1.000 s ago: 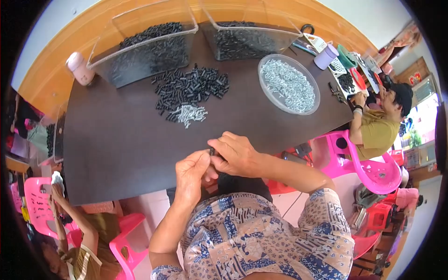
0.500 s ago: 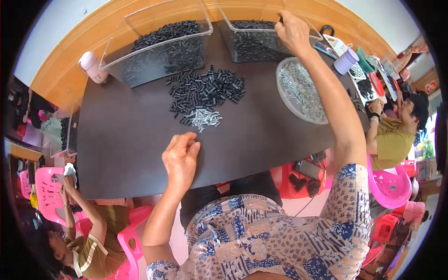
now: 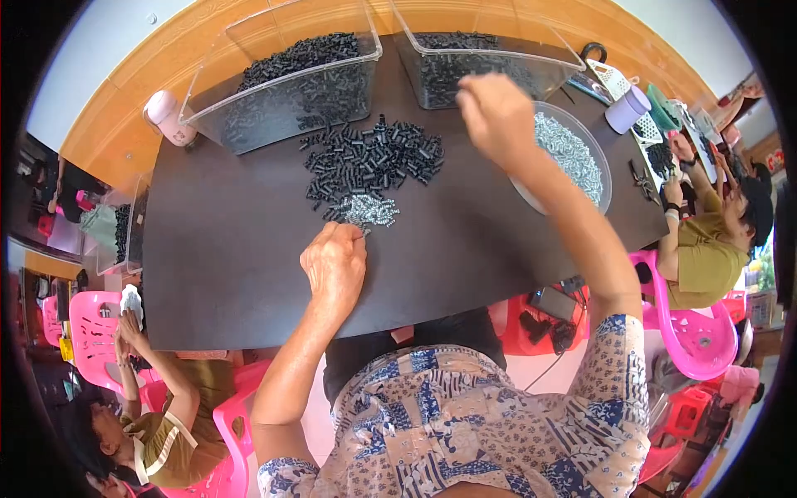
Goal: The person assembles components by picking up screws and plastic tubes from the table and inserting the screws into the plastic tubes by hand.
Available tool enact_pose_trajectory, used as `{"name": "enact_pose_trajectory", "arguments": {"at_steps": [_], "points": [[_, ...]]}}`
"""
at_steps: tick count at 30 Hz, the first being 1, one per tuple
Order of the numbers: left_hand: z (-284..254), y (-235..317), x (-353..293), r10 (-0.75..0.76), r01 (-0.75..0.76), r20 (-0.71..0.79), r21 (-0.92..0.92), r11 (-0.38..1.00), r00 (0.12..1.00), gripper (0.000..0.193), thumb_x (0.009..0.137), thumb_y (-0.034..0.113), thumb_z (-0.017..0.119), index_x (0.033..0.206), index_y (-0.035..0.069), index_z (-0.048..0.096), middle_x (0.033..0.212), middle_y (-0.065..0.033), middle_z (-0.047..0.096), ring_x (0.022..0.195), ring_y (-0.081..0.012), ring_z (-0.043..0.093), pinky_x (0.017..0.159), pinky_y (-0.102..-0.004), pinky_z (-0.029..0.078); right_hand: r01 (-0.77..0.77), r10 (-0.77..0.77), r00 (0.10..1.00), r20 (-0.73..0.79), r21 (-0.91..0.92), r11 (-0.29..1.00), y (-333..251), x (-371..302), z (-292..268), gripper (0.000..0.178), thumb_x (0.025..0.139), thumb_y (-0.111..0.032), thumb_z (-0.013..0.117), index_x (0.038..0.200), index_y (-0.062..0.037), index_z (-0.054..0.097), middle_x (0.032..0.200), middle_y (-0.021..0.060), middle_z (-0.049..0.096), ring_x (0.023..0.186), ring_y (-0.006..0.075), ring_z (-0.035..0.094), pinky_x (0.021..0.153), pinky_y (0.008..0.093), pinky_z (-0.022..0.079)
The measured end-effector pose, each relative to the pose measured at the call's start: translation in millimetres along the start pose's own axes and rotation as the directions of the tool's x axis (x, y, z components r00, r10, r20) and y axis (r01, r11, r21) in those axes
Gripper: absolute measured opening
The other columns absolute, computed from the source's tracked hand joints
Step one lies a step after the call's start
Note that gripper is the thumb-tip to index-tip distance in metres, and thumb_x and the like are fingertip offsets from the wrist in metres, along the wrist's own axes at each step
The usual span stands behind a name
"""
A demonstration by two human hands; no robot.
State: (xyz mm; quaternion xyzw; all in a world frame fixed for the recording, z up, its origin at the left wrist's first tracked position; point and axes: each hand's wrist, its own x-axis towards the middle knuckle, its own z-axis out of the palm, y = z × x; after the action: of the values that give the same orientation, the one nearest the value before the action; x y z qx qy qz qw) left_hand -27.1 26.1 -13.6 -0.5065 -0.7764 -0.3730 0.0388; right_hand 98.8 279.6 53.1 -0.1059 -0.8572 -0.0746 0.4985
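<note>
A person in a blue-and-white patterned shirt works at a dark surface (image 3: 232,249), seen from above. The left hand (image 3: 334,266) rests knuckles-up on the surface, fingers curled loosely under; whether it holds anything cannot be told. Just beyond its fingertips lies a small heap of silvery metal pieces (image 3: 370,212), touching the near edge of a larger pile of short black tubes (image 3: 369,159). The right hand (image 3: 496,116) is raised above the surface, farther out and to the right, fingers drawn together; what, if anything, is pinched there is hidden. Beneath and just right of it sits a round clear dish (image 3: 598,162) of silvery pieces. Beyond both hands stand two clear plastic bins of black tubes, one (image 3: 282,83) ahead of the left hand, the other (image 3: 490,58) just past the right hand. A pink bottle (image 3: 168,118) stands at the far left. Other people sit on pink chairs (image 3: 689,324) around the surface.
</note>
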Motion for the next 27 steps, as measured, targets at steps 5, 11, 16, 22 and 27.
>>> {"name": "enact_pose_trajectory", "arguments": {"at_steps": [5, 11, 16, 22, 27], "points": [[0.7, 4.0, 3.1, -0.002, 0.002, 0.035, 0.01, 1.0, 0.999, 0.004, 0.069, 0.004, 0.061, 0.073, 0.002, 0.061, 0.073, -0.0136, 0.06, 0.068, -0.0323, 0.059, 0.062, -0.0416, 0.046, -0.22, 0.129, 0.957, 0.26, 0.358, 0.908, -72.4, -47.6, -2.2, 0.011, 0.074, -0.004, 0.064, 0.084, -0.001, 0.062, 0.075, 0.0137, 0.059, 0.07, 0.031, 0.057, 0.062, 0.0378, 0.047], [-4.4, 7.5, 1.3, -0.07, 0.076, 0.07, -0.08, 0.994, 0.995, 0.004, 0.071, 0.006, 0.061, 0.073, 0.002, 0.06, 0.076, -0.0144, 0.061, 0.069, -0.0322, 0.06, 0.063, -0.0412, 0.047, -0.487, 0.184, 0.827, 0.532, 0.513, 0.707, -120.5, -63.1, 0.1, 0.015, 0.074, -0.005, 0.065, 0.088, -0.0002, 0.063, 0.077, 0.013, 0.061, 0.068, 0.0283, 0.06, 0.061, 0.0365, 0.048], [-8.5, 4.6, 3.0, -0.186, 0.225, 0.164, -0.263, 0.938, 0.969, 0.01, 0.073, 0.008, 0.062, 0.08, 0.001, 0.062, 0.071, -0.0102, 0.061, 0.062, -0.0223, 0.06, 0.06, -0.0348, 0.047, -0.461, 0.147, 0.838, 0.526, 0.538, 0.706, -130.3, -67.8, 8.9, 0.015, 0.075, -0.003, 0.064, 0.088, 0.0017, 0.062, 0.079, 0.0115, 0.062, 0.067, 0.0231, 0.061, 0.059, 0.0325, 0.048], [-14.8, 8.4, 8.4, -0.382, 0.585, 0.446, -0.549, 0.597, 0.809, 0.014, 0.075, 0.01, 0.064, 0.085, 0.0, 0.064, 0.067, -0.0013, 0.058, 0.059, -0.0063, 0.051, 0.055, -0.0263, 0.044, -0.83, 0.313, 0.554, 0.771, 0.48, 0.284, -134.1, -60.0, -0.1, 0.008, 0.08, -0.004, 0.062, 0.085, 0.0018, 0.062, 0.074, 0.0028, 0.061, 0.068, 0.0072, 0.055, 0.059, 0.0235, 0.045], [-8.0, 5.7, 1.2, -0.191, 0.284, 0.223, -0.534, 0.796, 0.956, 0.01, 0.078, 0.005, 0.062, 0.086, 0.0, 0.062, 0.069, -0.0079, 0.059, 0.059, -0.0133, 0.055, 0.056, -0.0278, 0.044, -0.864, 0.313, 0.503, 0.805, 0.472, 0.175, -133.1, -63.4, 0.4, 0.006, 0.082, -0.003, 0.059, 0.085, 0.0022, 0.061, 0.072, 0.0023, 0.06, 0.067, 0.0066, 0.053, 0.06, 0.023, 0.045]]}}
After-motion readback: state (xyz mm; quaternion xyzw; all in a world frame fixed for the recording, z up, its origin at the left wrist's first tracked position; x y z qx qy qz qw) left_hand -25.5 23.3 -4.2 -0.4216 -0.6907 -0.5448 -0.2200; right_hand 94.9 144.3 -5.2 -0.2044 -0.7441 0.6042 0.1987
